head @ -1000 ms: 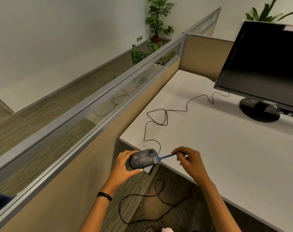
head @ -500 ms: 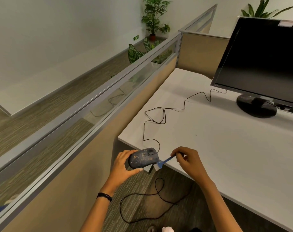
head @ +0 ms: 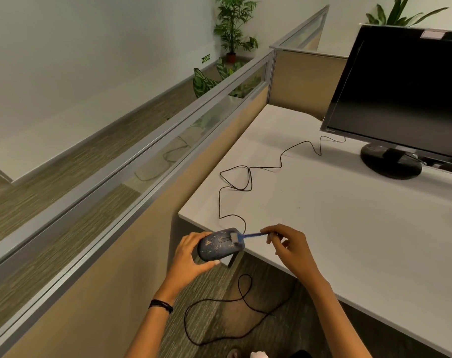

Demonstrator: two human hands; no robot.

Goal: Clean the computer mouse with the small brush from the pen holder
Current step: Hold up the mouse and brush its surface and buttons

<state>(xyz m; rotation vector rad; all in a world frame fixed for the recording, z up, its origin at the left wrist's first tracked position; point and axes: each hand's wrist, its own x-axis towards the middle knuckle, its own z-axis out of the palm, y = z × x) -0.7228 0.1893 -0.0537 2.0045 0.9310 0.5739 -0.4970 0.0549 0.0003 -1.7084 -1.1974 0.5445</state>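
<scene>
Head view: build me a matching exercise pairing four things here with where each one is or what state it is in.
Things:
1. dark speckled computer mouse
2. small blue-handled brush
3. black flat-screen monitor
4. thin black mouse cable

Places or states:
A. standing on the white desk, screen dark
B. pinched in the right hand
C. cupped in the left hand
D. snaking across the desk

Pairs: 1-C, 2-B, 3-A, 4-D

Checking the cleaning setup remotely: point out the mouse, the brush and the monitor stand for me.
mouse (head: 217, 246), head view, on its speckled dark top shell.
brush (head: 252, 235), head view, on the blue handle near the bristle head.
monitor stand (head: 390, 162), head view, on the round black base.
</scene>
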